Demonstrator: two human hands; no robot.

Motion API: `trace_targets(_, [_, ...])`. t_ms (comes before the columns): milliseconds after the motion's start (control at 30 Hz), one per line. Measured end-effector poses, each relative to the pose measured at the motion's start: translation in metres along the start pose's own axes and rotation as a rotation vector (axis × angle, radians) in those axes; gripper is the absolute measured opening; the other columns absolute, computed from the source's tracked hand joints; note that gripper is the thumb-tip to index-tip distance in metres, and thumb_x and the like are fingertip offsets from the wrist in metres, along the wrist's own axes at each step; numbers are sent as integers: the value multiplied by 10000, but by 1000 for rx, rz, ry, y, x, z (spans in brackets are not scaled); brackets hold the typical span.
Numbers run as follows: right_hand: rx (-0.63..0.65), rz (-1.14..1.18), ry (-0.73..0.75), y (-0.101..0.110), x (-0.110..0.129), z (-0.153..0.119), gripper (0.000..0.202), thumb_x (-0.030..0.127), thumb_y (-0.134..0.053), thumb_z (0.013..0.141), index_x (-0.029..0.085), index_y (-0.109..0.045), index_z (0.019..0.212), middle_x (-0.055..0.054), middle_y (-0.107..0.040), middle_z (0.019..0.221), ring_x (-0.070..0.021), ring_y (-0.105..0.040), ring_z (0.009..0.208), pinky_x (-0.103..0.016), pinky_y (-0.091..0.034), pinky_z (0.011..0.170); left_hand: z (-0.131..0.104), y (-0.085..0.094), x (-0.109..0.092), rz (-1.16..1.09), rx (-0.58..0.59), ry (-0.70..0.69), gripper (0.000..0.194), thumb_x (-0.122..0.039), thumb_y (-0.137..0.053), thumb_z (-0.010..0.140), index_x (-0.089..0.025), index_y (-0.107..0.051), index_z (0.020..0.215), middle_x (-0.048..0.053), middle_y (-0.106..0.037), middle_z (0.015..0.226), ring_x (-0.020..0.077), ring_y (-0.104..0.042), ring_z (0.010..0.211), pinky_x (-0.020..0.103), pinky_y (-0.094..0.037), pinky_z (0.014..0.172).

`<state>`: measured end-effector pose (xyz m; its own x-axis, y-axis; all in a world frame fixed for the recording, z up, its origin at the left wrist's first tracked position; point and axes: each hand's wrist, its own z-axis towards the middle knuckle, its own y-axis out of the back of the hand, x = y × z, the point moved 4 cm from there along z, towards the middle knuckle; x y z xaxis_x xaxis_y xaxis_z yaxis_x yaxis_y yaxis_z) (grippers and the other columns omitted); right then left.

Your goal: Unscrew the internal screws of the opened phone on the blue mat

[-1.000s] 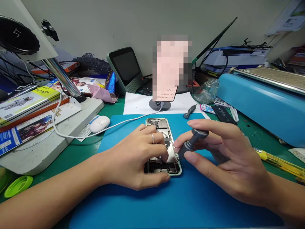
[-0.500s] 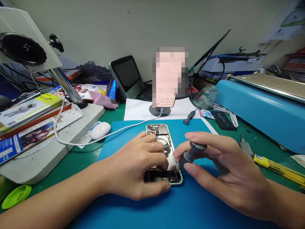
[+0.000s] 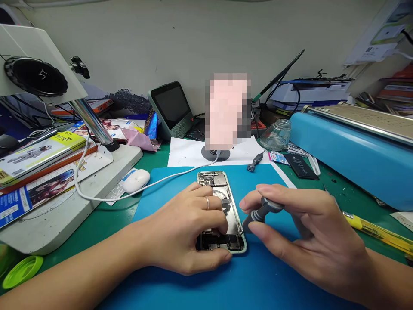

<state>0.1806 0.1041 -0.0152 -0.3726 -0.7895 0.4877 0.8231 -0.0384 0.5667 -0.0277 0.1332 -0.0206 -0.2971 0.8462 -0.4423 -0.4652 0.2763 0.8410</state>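
Note:
An opened phone (image 3: 232, 215) with a pale green frame lies on the blue mat, its inner parts bare. My left hand (image 3: 183, 228), a ring on one finger, rests over the phone's left side. Its fingers curl onto the inside and its thumb presses at the bottom edge, gripping the phone. In my right hand (image 3: 309, 232) a short grey screwdriver (image 3: 263, 212) is pinched between thumb and fingers, cap toward me. It leans steeply, with its lower end at the phone's lower right edge. The exact contact of its tip is too small to tell.
A second screwdriver (image 3: 255, 162) lies beyond the phone. Behind it stands a blurred-out phone on a round stand (image 3: 215, 153), its white cable (image 3: 167, 175) crossing the mat. A microscope base (image 3: 125, 161) is at left, a blue machine (image 3: 348, 159) and glass jar (image 3: 277, 134) at right.
The screwdriver leans over further, its cap a little more to the right. My left hand keeps its hold on the phone. The whole view has tilted slightly upward.

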Motion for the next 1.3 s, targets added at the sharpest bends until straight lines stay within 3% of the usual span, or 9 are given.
trace_targets(367, [26, -80, 8, 1, 1, 1, 798, 68, -684, 887, 367, -460, 1592, -61, -748, 1318, -270, -774, 1149, -440, -628, 1097, 0, 0, 0, -2, 12, 8, 226, -364, -795, 878, -223, -619, 868, -8, -665, 838, 183, -540, 792, 375, -374, 752])
trace_targets(633, [46, -75, -8, 1, 2, 0, 777, 78, -673, 900, 349, -453, 1595, -68, -732, 1328, -250, -758, 1158, -377, -645, 1052, 0, 0, 0, 11, 11, 2, 228, -371, -799, 878, -224, -625, 872, -9, -660, 831, 182, -540, 788, 376, -369, 743])
trace_targets(800, [25, -40, -19, -1, -1, -1, 756, 111, -728, 921, 351, -453, 1583, -44, -739, 1215, -188, -764, 1074, -267, -654, 968, 0, 0, 0, -21, -3, 2, 206, -334, -791, 881, -214, -625, 865, -5, -649, 816, 181, -535, 778, 366, -356, 743])
trace_targets(1300, [55, 62, -63, -3, -1, 3, 746, 77, -694, 949, 355, -427, 1588, -65, -702, 1332, -172, -776, 1067, -262, -670, 954, -1, -1, 1, -26, -12, -10, 236, -331, -813, 877, -204, -617, 845, -15, -612, 800, 174, -509, 773, 354, -334, 743])
